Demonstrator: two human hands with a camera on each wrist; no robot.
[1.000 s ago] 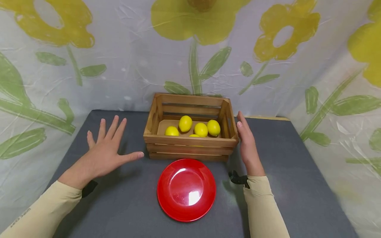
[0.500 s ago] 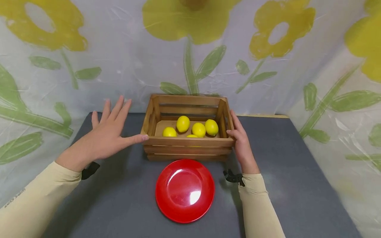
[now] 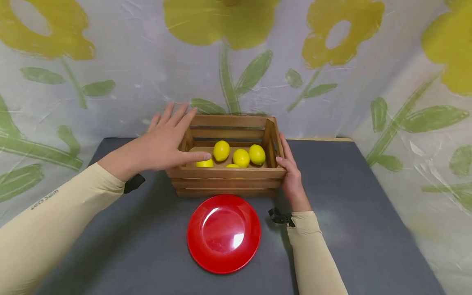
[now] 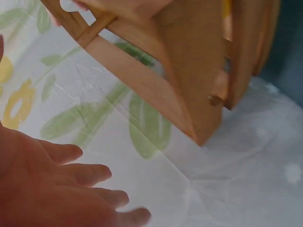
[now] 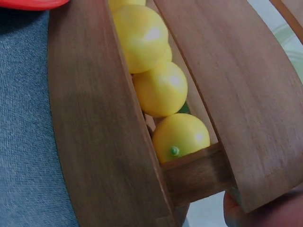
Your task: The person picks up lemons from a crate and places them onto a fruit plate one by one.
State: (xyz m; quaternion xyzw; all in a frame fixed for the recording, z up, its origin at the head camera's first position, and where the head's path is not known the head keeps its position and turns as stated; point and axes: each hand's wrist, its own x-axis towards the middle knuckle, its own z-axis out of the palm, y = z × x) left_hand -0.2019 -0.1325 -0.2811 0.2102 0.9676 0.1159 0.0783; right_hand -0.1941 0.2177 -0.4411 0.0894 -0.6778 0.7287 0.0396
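Note:
A slatted wooden crate [image 3: 228, 174] stands near the back of the table with several yellow lemons [image 3: 221, 150] lying inside. My left hand [image 3: 162, 143], palm down and fingers spread, is over the crate's left end and hides part of it. In the left wrist view that hand [image 4: 61, 189] appears apart from the wood, holding nothing. My right hand [image 3: 292, 178] lies against the outside of the right end, fingers extended and thumb at the front corner of the rim. The right wrist view shows a row of lemons [image 5: 161, 90] between the slats.
A red plate [image 3: 223, 235] rests on the dark grey table [image 3: 354, 229] just in front of the crate. Behind and to the sides hangs a pale sheet [image 3: 140, 69] painted with yellow flowers.
My left hand has moved right and forward, from beside the crate to over its left end. The right hand has closed in on the crate's right side, its thumb now at the rim.

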